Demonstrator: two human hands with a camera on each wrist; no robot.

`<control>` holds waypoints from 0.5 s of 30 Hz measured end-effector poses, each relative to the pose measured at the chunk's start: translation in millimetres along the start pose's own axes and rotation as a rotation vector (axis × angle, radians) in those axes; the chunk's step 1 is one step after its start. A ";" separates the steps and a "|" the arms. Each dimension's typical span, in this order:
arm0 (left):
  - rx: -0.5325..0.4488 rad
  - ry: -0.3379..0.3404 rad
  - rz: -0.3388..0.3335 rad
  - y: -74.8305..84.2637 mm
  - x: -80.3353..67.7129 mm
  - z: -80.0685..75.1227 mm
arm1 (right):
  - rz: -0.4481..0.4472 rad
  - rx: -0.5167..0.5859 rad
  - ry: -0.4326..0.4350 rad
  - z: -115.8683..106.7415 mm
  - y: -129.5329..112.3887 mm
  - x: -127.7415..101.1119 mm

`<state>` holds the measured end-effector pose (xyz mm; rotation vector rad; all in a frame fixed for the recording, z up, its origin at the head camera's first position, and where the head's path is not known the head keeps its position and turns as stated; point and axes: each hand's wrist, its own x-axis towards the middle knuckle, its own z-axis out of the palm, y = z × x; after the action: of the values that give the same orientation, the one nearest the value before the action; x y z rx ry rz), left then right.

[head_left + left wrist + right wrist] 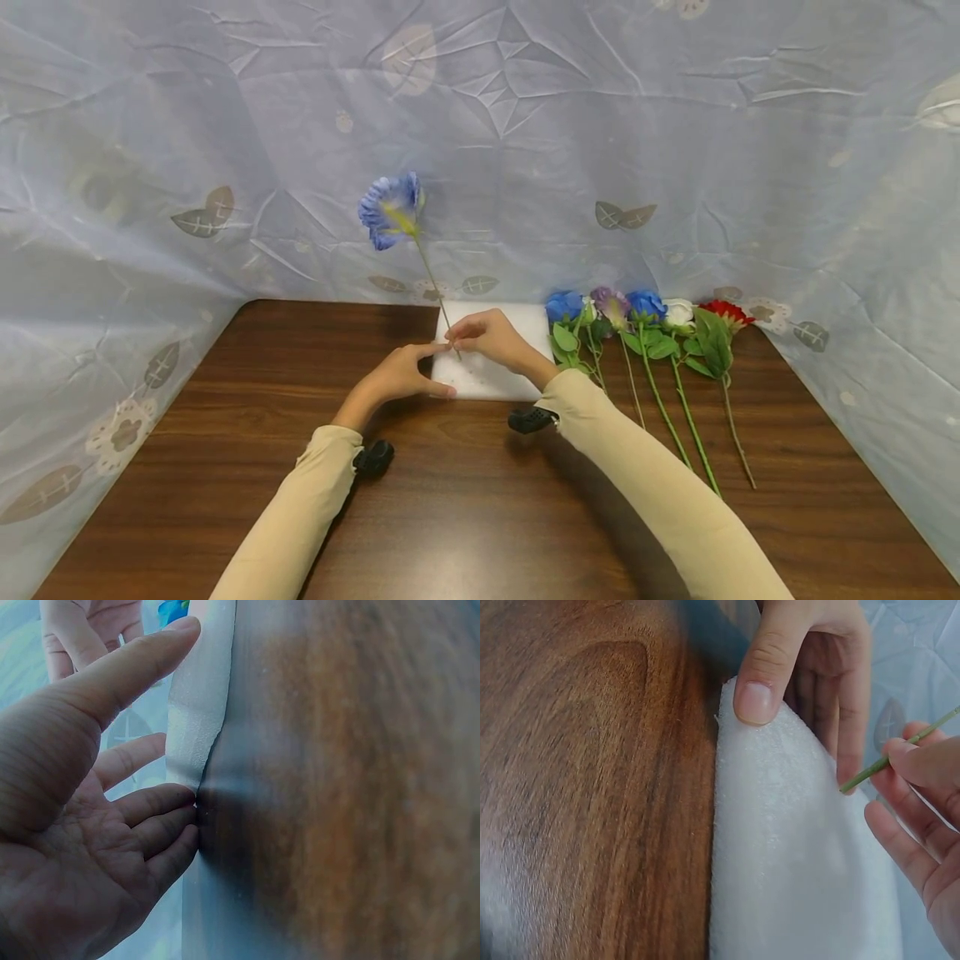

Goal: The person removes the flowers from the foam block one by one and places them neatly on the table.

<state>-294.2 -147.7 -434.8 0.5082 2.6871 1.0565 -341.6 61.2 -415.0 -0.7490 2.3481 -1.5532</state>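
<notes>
A blue artificial flower (390, 208) leans to the left above a white foam block (498, 385) near the table's far edge. My right hand (495, 338) pinches its thin stem low down, between thumb and fingertips. In the right wrist view the lower end of the green stem (864, 775) points at the foam and lies close to a left fingertip. Fairly straight fingers of my left hand (397, 373) rest at the block's left side, the thumb by its front edge. Whether the stem's end enters the foam cannot be made out.
To the right of the block lies a row of artificial flowers: a blue rose (564, 306), a purple flower (611, 306), another blue rose (647, 306), a white rose (679, 313) and a red flower (727, 313). Patterned curtains (480, 125) surround the brown wooden table (420, 517).
</notes>
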 end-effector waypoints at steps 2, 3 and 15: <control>0.000 -0.002 0.000 -0.4 0.0 0.2 | 0.008 -0.001 -0.019 -2.6 -3.0 -2.5; -0.001 -0.003 0.001 -0.3 -0.1 0.2 | 0.011 -0.003 -0.029 -4.2 -4.6 -4.0; -0.008 -0.007 -0.015 1.8 0.0 -0.2 | 0.085 -0.062 -0.126 -35.3 -11.4 -26.7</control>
<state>-293.9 -146.6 -433.4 0.4884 2.6753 1.0588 -331.7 99.7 -392.4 -0.7283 2.3137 -1.3639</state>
